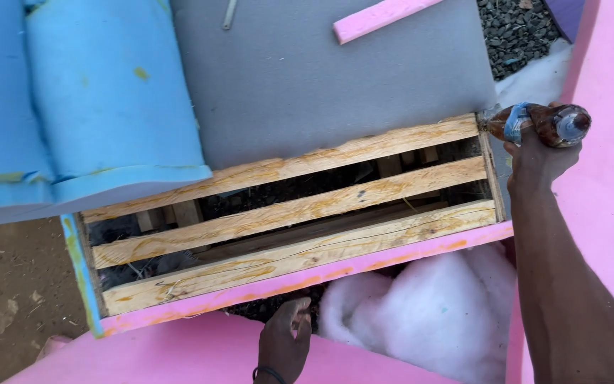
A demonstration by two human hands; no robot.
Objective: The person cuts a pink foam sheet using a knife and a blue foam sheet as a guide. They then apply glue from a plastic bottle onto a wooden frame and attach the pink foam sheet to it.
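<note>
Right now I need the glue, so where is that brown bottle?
In the head view the brown bottle is at the upper right, gripped in the right hand, its nozzle at the right end of the wooden slat frame.

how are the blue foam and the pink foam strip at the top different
The blue foam is thick and wide, bent over at the frame's upper left; the pink foam strip is thin, narrow and straight. The blue foam has yellowish smears, while the pink strip looks clean. The blue foam overlaps the wooden slat frame; the pink strip lies apart from it on the grey sheet. Both look like soft foam.
</note>
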